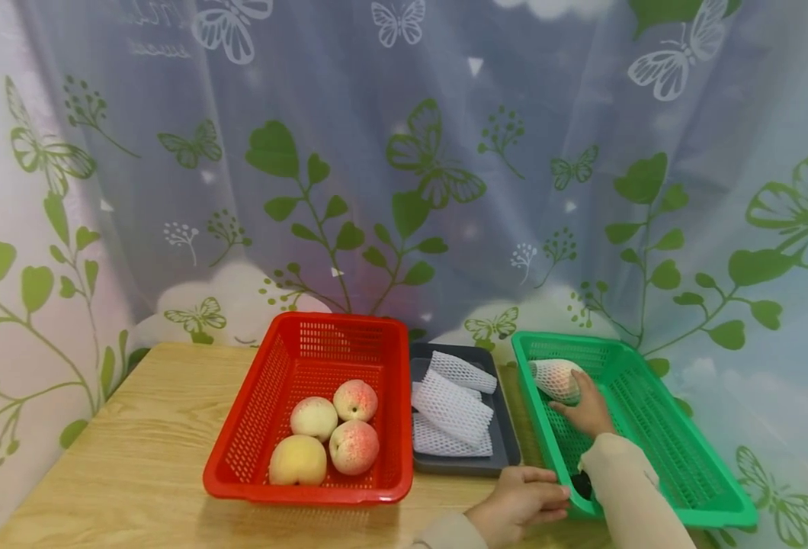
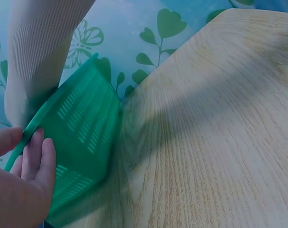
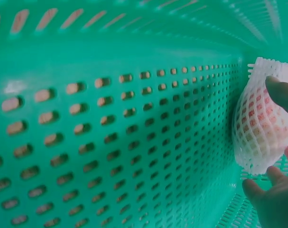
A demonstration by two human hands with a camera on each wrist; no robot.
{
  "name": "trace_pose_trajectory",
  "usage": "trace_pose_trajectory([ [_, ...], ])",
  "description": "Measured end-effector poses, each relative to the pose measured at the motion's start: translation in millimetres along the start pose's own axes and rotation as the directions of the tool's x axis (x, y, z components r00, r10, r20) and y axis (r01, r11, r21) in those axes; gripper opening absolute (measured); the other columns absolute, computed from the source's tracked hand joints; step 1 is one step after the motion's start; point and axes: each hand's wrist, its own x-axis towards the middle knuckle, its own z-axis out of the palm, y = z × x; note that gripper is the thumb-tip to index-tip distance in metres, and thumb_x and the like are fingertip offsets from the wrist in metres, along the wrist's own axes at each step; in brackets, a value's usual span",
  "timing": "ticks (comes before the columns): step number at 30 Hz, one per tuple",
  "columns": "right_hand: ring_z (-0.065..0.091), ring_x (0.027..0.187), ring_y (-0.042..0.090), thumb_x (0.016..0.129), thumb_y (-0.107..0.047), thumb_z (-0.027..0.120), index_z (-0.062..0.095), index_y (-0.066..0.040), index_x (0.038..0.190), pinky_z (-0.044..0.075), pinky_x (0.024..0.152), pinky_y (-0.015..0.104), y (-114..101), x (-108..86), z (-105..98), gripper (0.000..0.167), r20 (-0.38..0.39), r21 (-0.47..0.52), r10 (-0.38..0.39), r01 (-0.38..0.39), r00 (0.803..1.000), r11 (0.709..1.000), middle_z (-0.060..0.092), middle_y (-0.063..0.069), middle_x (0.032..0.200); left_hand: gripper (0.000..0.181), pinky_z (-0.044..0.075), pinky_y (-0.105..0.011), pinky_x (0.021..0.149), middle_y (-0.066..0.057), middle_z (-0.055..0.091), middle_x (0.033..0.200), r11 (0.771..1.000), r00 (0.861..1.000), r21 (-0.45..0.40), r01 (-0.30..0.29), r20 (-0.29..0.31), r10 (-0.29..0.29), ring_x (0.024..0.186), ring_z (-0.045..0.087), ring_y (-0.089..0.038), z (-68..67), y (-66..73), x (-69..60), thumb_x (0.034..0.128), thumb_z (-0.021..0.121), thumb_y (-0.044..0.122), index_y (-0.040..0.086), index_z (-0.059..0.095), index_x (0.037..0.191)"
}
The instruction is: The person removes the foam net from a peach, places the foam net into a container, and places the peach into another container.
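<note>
A peach in a white foam net (image 1: 556, 380) lies at the far left corner of the green basket (image 1: 697, 518). My right hand (image 1: 588, 408) reaches into that basket with fingers spread beside the peach; in the right wrist view the thumb (image 3: 282, 95) overlaps the netted peach (image 3: 262, 121), while the other fingertips appear apart from it. With my left hand (image 1: 519, 503) I pinch the basket's near left rim, thumb on one side and fingers on the outer wall, as the left wrist view shows.
A red basket (image 1: 215, 476) on the wooden table (image 1: 136, 427) holds several bare peaches (image 1: 354, 447). Between the baskets sits a dark grey tray (image 1: 507, 427) with several white foam nets (image 1: 452, 408). A patterned curtain (image 1: 349, 152) hangs behind the table.
</note>
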Motion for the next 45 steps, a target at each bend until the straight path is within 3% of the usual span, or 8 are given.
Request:
trace_pose_trajectory([
  [7,0.023,0.124,0.060,0.089,-0.012,0.065,0.014,0.009,0.148,0.030,0.096,0.070,-3.4,-5.4,4.4,0.081,-0.047,0.026,0.056,-0.055,0.997,0.998,0.015,0.040,0.142,0.022,0.057,-0.039,0.079,-0.016,0.066,0.089,1.000,0.999,-0.023,-0.016,-0.042,0.015,0.088,0.069,-0.031,4.5,-4.0,2.2,0.0834,0.065,-0.009,-0.007,0.060,0.105],
  [11,0.023,0.118,0.059,0.089,-0.014,0.064,0.028,0.006,0.145,0.032,0.089,0.069,-1.7,-3.1,6.8,0.069,-0.155,-0.039,0.059,-0.066,0.986,0.997,0.022,0.040,0.135,0.021,0.058,-0.039,0.078,-0.016,0.067,0.088,0.999,0.999,-0.024,-0.028,-0.044,0.027,0.085,0.070,-0.029,3.7,-2.7,3.6,0.0827,0.066,-0.010,-0.006,0.061,0.103],
  [16,0.020,0.127,0.057,0.089,-0.013,0.065,0.042,0.008,0.131,0.026,0.100,0.068,-1.4,-1.3,8.8,0.053,-0.232,-0.045,0.056,-0.069,0.971,0.997,0.029,0.037,0.138,0.022,0.057,-0.039,0.079,-0.015,0.067,0.089,1.000,0.999,-0.006,-0.008,-0.036,0.008,0.088,0.069,-0.031,2.6,-0.7,3.2,0.0836,0.065,-0.009,-0.006,0.060,0.104],
  [22,0.039,0.116,0.054,0.089,-0.005,0.063,0.032,0.012,0.135,0.037,0.093,0.063,-2.4,-0.4,9.4,0.058,-0.186,0.040,0.092,-0.086,0.978,0.996,0.038,0.040,0.129,0.022,0.057,-0.039,0.079,-0.016,0.067,0.089,1.000,0.999,-0.012,-0.021,-0.034,0.021,0.088,0.069,-0.032,3.2,-2.0,4.3,0.0834,0.065,-0.009,-0.007,0.060,0.104],
  [30,0.031,0.116,0.055,0.087,-0.010,0.066,0.031,0.010,0.138,0.036,0.089,0.066,-3.2,-1.2,9.5,0.065,-0.136,0.060,0.126,-0.118,0.983,0.991,0.025,0.040,0.132,0.022,0.057,-0.040,0.079,-0.016,0.067,0.089,1.000,0.999,-0.018,-0.024,-0.040,0.024,0.086,0.070,-0.030,3.0,-2.9,4.6,0.0834,0.065,-0.010,-0.007,0.059,0.104],
  [36,0.036,0.114,0.052,0.085,-0.010,0.068,0.026,0.015,0.134,0.038,0.088,0.063,0.1,-1.0,10.6,0.068,-0.102,0.134,0.106,-0.092,0.989,0.987,0.029,0.040,0.130,0.022,0.057,-0.039,0.079,-0.015,0.067,0.089,1.000,0.999,-0.006,-0.021,-0.040,0.021,0.086,0.070,-0.029,3.1,-3.2,4.4,0.0833,0.065,-0.010,-0.007,0.060,0.104],
  [42,0.030,0.116,0.054,0.085,-0.016,0.070,0.021,0.011,0.142,0.038,0.087,0.065,1.7,1.7,10.6,0.081,-0.031,0.106,0.111,-0.107,0.993,0.989,0.019,0.042,0.133,0.021,0.058,-0.039,0.077,-0.015,0.067,0.087,0.999,0.998,-0.012,-0.037,-0.055,0.036,0.083,0.070,-0.028,3.6,-4.2,6.1,0.0822,0.066,-0.011,-0.006,0.060,0.102],
  [45,0.034,0.116,0.053,0.084,-0.012,0.070,0.025,0.012,0.139,0.040,0.086,0.064,0.4,2.9,10.5,0.076,-0.017,0.133,0.097,-0.094,0.995,0.987,0.026,0.041,0.132,0.021,0.058,-0.039,0.077,-0.015,0.067,0.086,0.999,0.998,-0.017,-0.042,-0.055,0.041,0.083,0.070,-0.027,2.8,-4.2,7.1,0.0819,0.066,-0.011,-0.005,0.060,0.102],
])
